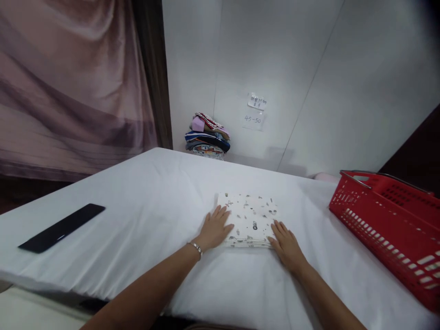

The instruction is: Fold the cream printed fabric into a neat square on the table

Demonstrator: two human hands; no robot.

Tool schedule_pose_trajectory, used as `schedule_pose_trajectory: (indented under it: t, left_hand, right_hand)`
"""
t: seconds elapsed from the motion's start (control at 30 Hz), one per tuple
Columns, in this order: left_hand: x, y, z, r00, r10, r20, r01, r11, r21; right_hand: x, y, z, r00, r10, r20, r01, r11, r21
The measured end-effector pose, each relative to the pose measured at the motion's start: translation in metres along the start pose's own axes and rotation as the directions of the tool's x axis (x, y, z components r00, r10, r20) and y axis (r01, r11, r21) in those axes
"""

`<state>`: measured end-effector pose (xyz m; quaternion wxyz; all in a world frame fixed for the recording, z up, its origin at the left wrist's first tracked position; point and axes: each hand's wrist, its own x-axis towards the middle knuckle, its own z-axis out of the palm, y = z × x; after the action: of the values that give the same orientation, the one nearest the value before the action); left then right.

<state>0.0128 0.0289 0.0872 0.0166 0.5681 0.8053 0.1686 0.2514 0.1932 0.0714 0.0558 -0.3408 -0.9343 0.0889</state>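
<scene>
A white cloth with small printed figures (247,216), folded into a flat rectangle, lies on the white-covered table (147,220). My left hand (213,228) rests at the cloth's left edge, fingers stretched out and touching it. At the right edge, my right hand (288,245) lies with its fingers extended against the fabric. Several folded layers show along the near side of the cloth. Neither hand grips it. A silver bracelet (196,249) circles my left wrist.
To the right stands a red plastic basket (381,215) with a metal handle. A flat black strip (63,228) lies on the left of the table. Behind the far edge rises a stack of folded clothes (207,137) by the wall. A pink curtain (68,82) hangs at left.
</scene>
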Motion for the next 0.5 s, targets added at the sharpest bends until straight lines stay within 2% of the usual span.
schedule_pose_trajectory:
  t: [0.1, 0.2, 0.33, 0.4, 0.5]
  left_hand:
    - [-0.004, -0.001, 0.005, 0.999, -0.032, 0.037, 0.033, 0.999, -0.011]
    - [-0.004, -0.001, 0.004, 0.998, -0.041, 0.041, 0.041, 0.999, -0.02]
    - [-0.003, 0.0, 0.001, 0.998, -0.027, 0.05, 0.029, 0.999, -0.039]
    - [-0.005, 0.0, 0.002, 0.999, -0.031, 0.038, 0.033, 0.998, -0.045]
    - [-0.008, -0.001, 0.004, 0.999, -0.04, 0.025, 0.042, 0.997, -0.058]
  right_hand:
    - [-0.004, 0.002, 0.003, 0.999, 0.014, 0.046, -0.014, 1.0, -0.002]
    - [0.0, 0.0, -0.006, 0.996, 0.034, 0.087, -0.033, 0.999, -0.011]
    - [0.006, -0.012, -0.02, 1.0, -0.02, 0.004, 0.02, 0.996, -0.091]
    - [0.007, -0.015, -0.018, 0.998, -0.06, -0.017, 0.058, 0.992, -0.11]
    - [0.003, -0.012, -0.006, 0.997, -0.058, 0.05, 0.063, 0.992, -0.105]
